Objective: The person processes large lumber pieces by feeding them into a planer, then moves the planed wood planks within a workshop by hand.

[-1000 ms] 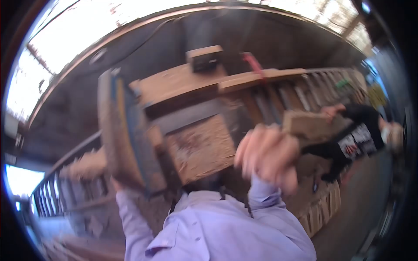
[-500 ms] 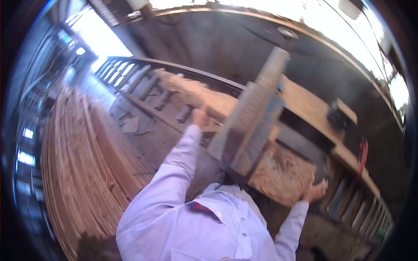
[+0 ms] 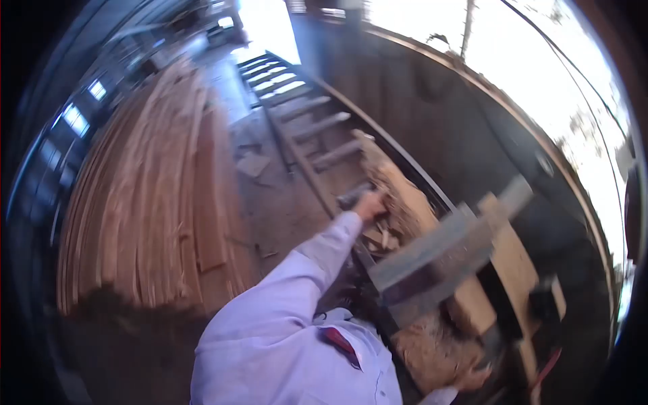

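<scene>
My left hand (image 3: 370,204) is at the near edge of a long, rough-edged wood slab (image 3: 403,196), its blurred fingers seeming curled against it. The slab lies along a roller frame and reaches a grey metal machine housing (image 3: 435,260) slanting across it. On the near side of the housing is a rough brown wood surface (image 3: 432,354) with flaky texture. My right hand (image 3: 474,376) is at the end of that surface, its fingers stretched out. The housing hides how the two wood parts meet.
Long sawn boards (image 3: 152,196) are stacked at the left. The roller frame (image 3: 297,128) runs away towards a bright doorway. A dark wall (image 3: 432,101) stands to the right. Beside the machine are a pale beam (image 3: 513,270) and a red bar (image 3: 550,364).
My view has turned left, so the machine now appears lower and to the right. My left hand stays at the slab edge, and my right hand stays at the rough wood's end.
</scene>
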A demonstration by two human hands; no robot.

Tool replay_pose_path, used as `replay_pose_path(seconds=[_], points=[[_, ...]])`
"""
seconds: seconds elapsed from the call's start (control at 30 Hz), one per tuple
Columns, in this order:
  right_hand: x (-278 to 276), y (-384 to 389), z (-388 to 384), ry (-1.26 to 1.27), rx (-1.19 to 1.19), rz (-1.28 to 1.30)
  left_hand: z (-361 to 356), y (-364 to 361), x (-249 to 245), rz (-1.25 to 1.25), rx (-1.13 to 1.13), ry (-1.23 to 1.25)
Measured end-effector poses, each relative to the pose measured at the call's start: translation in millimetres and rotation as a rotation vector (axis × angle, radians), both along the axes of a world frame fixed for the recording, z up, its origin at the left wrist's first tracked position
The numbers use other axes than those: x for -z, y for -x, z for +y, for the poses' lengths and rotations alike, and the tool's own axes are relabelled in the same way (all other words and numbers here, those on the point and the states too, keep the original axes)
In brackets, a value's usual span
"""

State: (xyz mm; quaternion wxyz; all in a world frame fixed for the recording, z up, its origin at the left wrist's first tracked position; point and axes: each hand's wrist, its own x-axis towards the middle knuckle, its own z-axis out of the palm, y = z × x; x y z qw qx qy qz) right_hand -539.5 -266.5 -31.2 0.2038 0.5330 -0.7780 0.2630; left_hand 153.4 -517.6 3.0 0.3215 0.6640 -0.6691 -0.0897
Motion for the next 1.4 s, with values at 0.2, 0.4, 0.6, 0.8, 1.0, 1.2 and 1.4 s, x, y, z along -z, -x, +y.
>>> replay_pose_path(seconds=[0.2,0.4,0.6,0.8,1.0,1.2,1.4], points=[[-54.8,-56.8,-7.2,0.041,0.120,0.123,-17.1,18.3,-5.2,1.215,-0.079,-0.404],[-63.9,-42.4,-1.2,-0.259,0.257,-0.417,-29.5,33.9,30.1,1.052,0.189,-0.505],[-54.3,-43.7,-16.6,-0.197,0.318,-0.357,-6.2,90.1,32.2,0.852,0.172,-0.629],[-58.7,-44.3,-31.6,-0.162,0.331,-0.262,-28.1,107.1,50.1,0.580,-0.082,-0.521],[-44.1,-42.7,-35.5,-0.255,0.371,-0.347,-14.1,105.1,-25.3,1.265,-0.078,-0.636],[-46.0,-40.6,-32.3,-0.276,0.380,-0.372,-51.9,50.7,-15.0,1.381,-0.208,-0.422],[-48.8,-39.9,-29.5,-0.260,0.367,-0.373,-59.0,60.4,2.1,1.164,-0.243,-0.391]])
